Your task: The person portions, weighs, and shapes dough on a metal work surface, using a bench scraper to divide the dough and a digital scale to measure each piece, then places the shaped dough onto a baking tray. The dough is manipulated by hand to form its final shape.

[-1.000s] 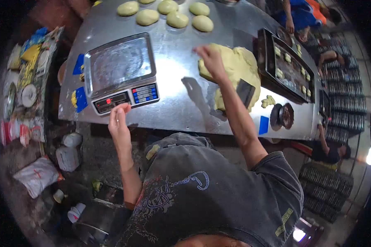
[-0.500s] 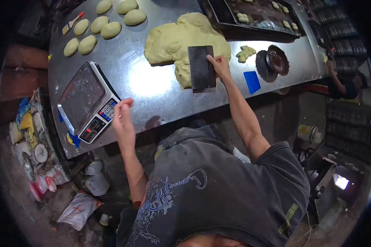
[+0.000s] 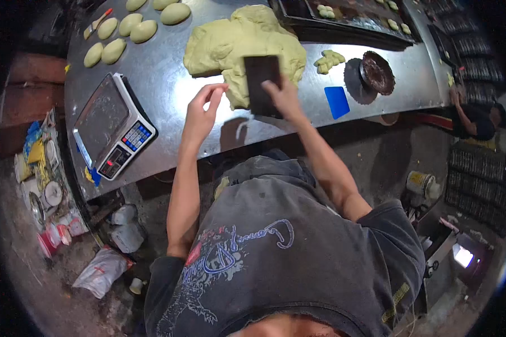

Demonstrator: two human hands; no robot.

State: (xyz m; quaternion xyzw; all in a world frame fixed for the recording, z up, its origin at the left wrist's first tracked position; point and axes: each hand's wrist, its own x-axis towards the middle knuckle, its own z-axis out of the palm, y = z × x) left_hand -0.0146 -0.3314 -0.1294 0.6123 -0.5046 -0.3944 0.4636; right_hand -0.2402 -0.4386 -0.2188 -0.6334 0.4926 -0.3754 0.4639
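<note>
My right hand (image 3: 287, 100) grips a dark rectangular dough scraper (image 3: 261, 84), blurred by motion, held over the front part of the big pale yellow dough mass (image 3: 242, 45). The scraper hides some of the dough behind it. Fingers apart and holding nothing, my left hand (image 3: 203, 108) reaches up to the dough's lower left edge, its fingertips right at that edge. A small irregular dough piece (image 3: 329, 60) lies to the right of the mass. Left of my hands stands a digital scale (image 3: 115, 126) with a bare platform.
Several smooth dough balls (image 3: 143, 31) and a brush (image 3: 98, 23) lie at the back left. A blue plastic scraper (image 3: 337, 102) and a dark fluted bowl (image 3: 376, 73) sit to the right. Trays (image 3: 348, 35) with small dough pieces are stacked behind. Another person (image 3: 478, 119) is at far right.
My left hand has moved from beside the scale rightward to the dough's edge. The dough scraper in my right hand has shifted slightly left and up and is now blurred. The view has shifted a little.
</note>
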